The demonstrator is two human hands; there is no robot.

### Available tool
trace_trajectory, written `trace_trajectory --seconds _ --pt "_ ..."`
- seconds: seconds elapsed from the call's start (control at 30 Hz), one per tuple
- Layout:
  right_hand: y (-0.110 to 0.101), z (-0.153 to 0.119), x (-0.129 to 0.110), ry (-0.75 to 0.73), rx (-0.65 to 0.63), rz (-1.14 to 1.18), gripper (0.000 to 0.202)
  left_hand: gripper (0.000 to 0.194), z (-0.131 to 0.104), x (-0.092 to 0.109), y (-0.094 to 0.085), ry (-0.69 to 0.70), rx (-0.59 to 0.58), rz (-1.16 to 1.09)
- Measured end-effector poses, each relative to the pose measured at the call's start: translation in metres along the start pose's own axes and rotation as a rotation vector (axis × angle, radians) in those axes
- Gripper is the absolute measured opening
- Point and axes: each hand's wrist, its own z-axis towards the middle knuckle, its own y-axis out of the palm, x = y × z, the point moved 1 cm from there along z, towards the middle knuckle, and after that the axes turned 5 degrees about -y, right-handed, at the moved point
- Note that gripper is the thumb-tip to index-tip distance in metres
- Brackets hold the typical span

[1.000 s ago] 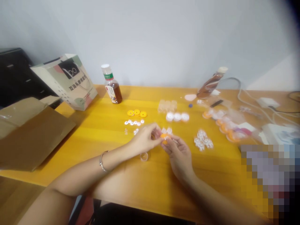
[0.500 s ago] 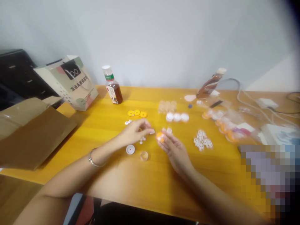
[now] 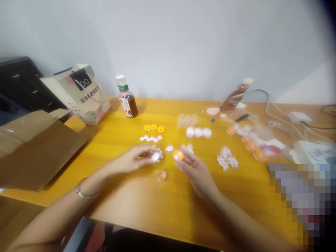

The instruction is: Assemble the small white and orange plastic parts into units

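Note:
My left hand (image 3: 139, 157) is closed, its thumb and fingers pinching a white disc (image 3: 155, 156) that is smeared by motion. My right hand (image 3: 195, 168) grips the edge of an orange disc (image 3: 178, 154), which has pale pieces on its face. Between the hands lies a small white piece (image 3: 169, 148) on the table. Below them stands a small clear round cup (image 3: 161, 175). Small white caps (image 3: 151, 139) form a row beyond my left hand, and three yellow discs (image 3: 153, 127) lie behind that row. Clear small parts (image 3: 188, 148) sit just past my right fingers.
Three white discs (image 3: 198, 132), clear cups (image 3: 187, 120) and white patterned pieces (image 3: 227, 158) lie on the wooden table (image 3: 131, 210). Two drink bottles (image 3: 127, 101) stand at the back. A cardboard box (image 3: 39, 150) and paper bag (image 3: 86, 94) are left; bagged orange parts (image 3: 252, 140) and cables are right.
My left hand has moved left and down from the small white piece and picked up the white disc from the table. My right hand has stayed nearly in place, the orange disc now more exposed.

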Motion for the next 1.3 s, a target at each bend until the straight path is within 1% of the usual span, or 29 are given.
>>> trace_trajectory --seconds 0.07,0.1,0.17,0.37,0.57,0.77,0.83,0.9,1.03,1.13,1.2,1.3 --pt "0.002 -0.002 -0.002 0.000 -0.016 -0.013 0.047 0.033 0.008 0.004 -0.003 0.004 -0.005 -0.235" --pt "0.003 -0.003 -0.003 0.000 -0.023 -0.020 0.046 0.033 0.011 0.005 -0.003 0.005 -0.010 -0.310" --pt "0.004 -0.004 -0.005 -0.002 -0.039 -0.027 0.045 0.032 0.016 0.007 -0.001 0.005 -0.013 -0.383" --pt "0.007 -0.005 -0.008 -0.013 -0.066 -0.019 0.043 0.033 0.027 0.008 0.010 -0.002 -0.011 -0.421" --pt "0.007 -0.004 -0.007 -0.044 -0.074 -0.018 0.042 0.027 0.034 0.009 0.014 -0.033 -0.008 -0.421" --pt "0.007 -0.004 -0.008 -0.059 -0.079 -0.043 0.040 0.037 0.038 0.009 0.016 -0.064 -0.031 -0.393" --pt "0.007 -0.004 -0.009 -0.060 -0.078 -0.042 0.039 0.038 0.038 0.010 0.017 -0.039 -0.017 -0.347" --pt "0.007 -0.003 -0.008 -0.061 -0.084 -0.040 0.039 0.037 0.036 0.015 0.018 0.010 0.027 -0.234" --pt "0.007 -0.003 -0.006 -0.067 -0.106 -0.038 0.040 0.036 0.031 0.027 0.021 0.141 0.136 0.111" --pt "0.007 -0.003 -0.004 -0.072 -0.122 -0.033 0.040 0.028 0.029 0.033 0.025 0.192 0.174 0.323" --pt "0.007 -0.003 -0.003 -0.068 -0.130 -0.026 0.042 0.022 0.029 0.033 0.028 0.201 0.179 0.411" --pt "0.007 -0.003 -0.003 -0.059 -0.144 -0.027 0.045 0.016 0.030 0.031 0.030 0.210 0.184 0.461"
